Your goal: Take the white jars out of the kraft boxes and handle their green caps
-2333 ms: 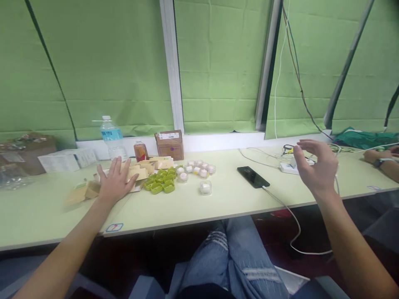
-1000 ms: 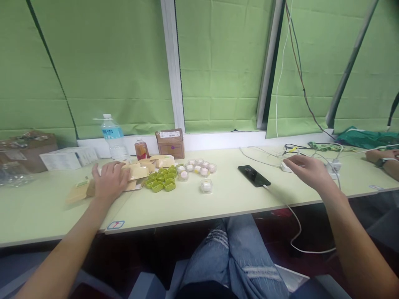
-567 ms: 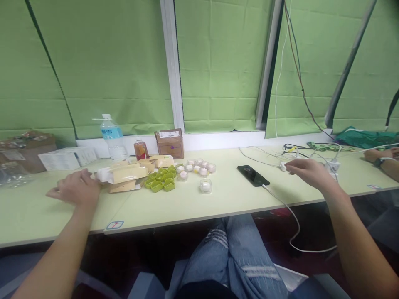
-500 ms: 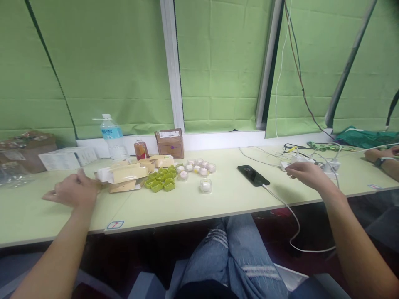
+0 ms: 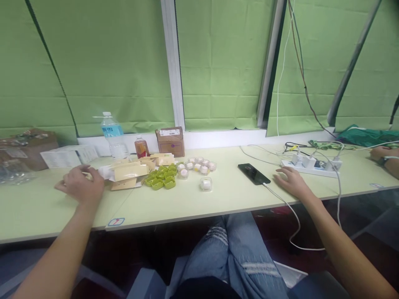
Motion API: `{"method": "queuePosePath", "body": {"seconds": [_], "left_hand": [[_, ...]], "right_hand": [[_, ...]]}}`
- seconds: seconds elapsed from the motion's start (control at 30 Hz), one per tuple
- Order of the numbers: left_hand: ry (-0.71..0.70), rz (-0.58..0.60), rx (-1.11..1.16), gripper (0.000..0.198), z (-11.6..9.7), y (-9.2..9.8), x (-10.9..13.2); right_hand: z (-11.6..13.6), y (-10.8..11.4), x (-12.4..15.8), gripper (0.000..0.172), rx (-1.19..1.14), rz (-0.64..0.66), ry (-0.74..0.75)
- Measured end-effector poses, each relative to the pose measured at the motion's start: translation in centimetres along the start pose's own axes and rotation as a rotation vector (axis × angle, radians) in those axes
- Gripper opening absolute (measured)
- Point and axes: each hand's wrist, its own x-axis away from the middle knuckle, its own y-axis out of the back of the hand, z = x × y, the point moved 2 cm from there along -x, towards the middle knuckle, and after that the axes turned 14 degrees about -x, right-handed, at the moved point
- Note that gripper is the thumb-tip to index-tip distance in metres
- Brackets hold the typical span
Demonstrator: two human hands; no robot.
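My left hand (image 5: 81, 183) rests on the pale green table (image 5: 193, 203), fingers curled against the left end of a pile of tan cardboard pieces (image 5: 128, 173); what it grips, if anything, is hidden. Right of the pile lie several green plastic trays (image 5: 161, 179) and several small clear cups with pink and white contents (image 5: 199, 167). My right hand (image 5: 290, 182) lies flat on the table with fingers spread, holding nothing, just right of a black phone (image 5: 253, 173) and in front of a white power strip (image 5: 311, 167).
A water bottle (image 5: 111, 136), a small orange bottle (image 5: 141, 148) and a brown box (image 5: 170, 141) stand along the window sill. A white booklet (image 5: 69, 155) and a brown package (image 5: 28, 148) lie far left. Cables run from the strip. Another person's hand (image 5: 382, 153) rests far right.
My left hand slid left off the top of the cardboard pile to its left end and curled. My right hand came down from the air, past the power strip, and flattened beside the phone.
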Motion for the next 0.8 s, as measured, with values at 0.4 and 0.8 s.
{"method": "queuePosePath", "body": {"seconds": [0.4, 0.8], "left_hand": [[-0.181, 0.01, 0.012, 0.026, -1.2, -0.2, 0.4], [-0.186, 0.005, 0.014, 0.025, -1.3, -0.3, 0.4]], "right_hand": [[1.8, 0.5, 0.1, 0.052, 0.117, 0.254, -0.253], [2.5, 0.8, 0.2, 0.046, 0.15, 0.238, -0.216]]}}
